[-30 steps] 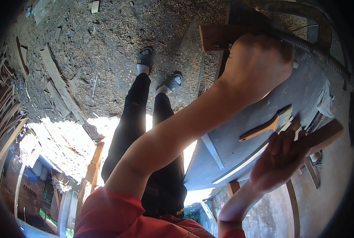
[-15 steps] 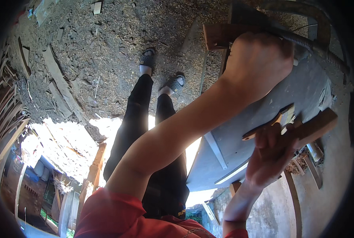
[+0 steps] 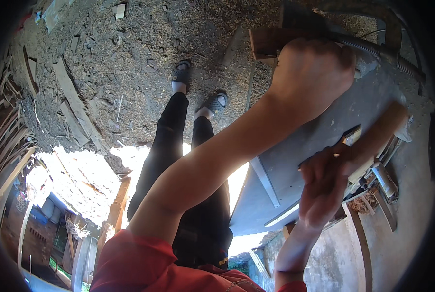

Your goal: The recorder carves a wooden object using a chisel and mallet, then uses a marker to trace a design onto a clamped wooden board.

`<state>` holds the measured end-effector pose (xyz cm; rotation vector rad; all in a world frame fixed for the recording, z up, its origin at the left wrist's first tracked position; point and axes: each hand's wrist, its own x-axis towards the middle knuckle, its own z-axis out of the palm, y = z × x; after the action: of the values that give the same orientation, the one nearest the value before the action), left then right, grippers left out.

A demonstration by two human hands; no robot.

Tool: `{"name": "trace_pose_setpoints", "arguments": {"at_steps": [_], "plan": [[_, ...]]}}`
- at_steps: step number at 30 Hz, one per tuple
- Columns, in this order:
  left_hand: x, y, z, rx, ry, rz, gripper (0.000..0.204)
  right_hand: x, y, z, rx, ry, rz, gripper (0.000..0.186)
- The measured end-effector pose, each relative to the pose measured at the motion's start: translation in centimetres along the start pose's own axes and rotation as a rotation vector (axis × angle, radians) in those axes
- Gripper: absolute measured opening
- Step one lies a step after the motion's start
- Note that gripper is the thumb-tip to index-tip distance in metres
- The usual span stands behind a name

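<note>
The person is standing at a grey machine table (image 3: 295, 160) that is filling the right side of the view, with a sawdust-covered floor (image 3: 144, 44) spreading out to the left. The right hand (image 3: 327, 177), on the near right, is closed around one end of a short wooden stick (image 3: 375, 138), which is angling up and away over the far right edge of the table. The left hand (image 3: 314, 73), farther off, is curled tight over a wooden block (image 3: 268, 41) at the table's far edge, just beside a ribbed flexible hose (image 3: 373, 48); whether its fingers are fully wrapping the block I cannot tell, since the back of the hand is hiding them.

The stick is looking light and stiff, dry bare timber, rough enough not to slip, though a splinter seems likely along its edges. Gripping it near the end, as is happening now, gives reach but less control; a hold closer to the middle would probably steady it. The block appears heavier and solid, best taken across its flat faces.

Wood offcuts (image 3: 378, 194) are lying along the near right edge of the table.
</note>
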<state>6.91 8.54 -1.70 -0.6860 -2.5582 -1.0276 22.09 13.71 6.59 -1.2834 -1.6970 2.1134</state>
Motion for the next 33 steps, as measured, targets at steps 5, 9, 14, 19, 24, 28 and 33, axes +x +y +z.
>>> {"name": "trace_pose_setpoints", "arguments": {"at_steps": [5,9,14,19,24,28,33], "plan": [[-0.1,0.0,-0.1,-0.036,0.075,-0.004,0.008,-0.5,-0.5,-1.7,-0.089,-0.102,-0.057,0.054],[-0.3,0.4,-0.2,-0.090,0.087,-0.003,0.011,-0.8,-0.6,-2.4,0.020,-0.014,-0.142,0.050],[-0.8,1.5,-0.1,-0.093,0.053,0.021,0.014,-1.2,-0.1,-2.6,-0.064,-0.006,-0.136,0.055],[-0.8,1.4,-0.4,-0.089,-0.016,0.004,0.013,-1.7,0.2,-2.3,-0.158,0.021,-0.174,0.061],[0.1,1.3,-0.6,-0.149,0.022,0.039,0.012,-1.9,0.4,-2.2,-0.210,0.003,-0.170,0.062],[0.2,0.7,-0.7,-0.170,-0.046,0.029,0.011,-2.2,0.7,-2.8,-0.246,0.029,-0.244,0.062],[0.3,0.6,-0.6,-0.197,0.004,0.028,0.010,-2.4,-1.7,-3.0,-0.225,-0.031,-0.373,0.065]]}}
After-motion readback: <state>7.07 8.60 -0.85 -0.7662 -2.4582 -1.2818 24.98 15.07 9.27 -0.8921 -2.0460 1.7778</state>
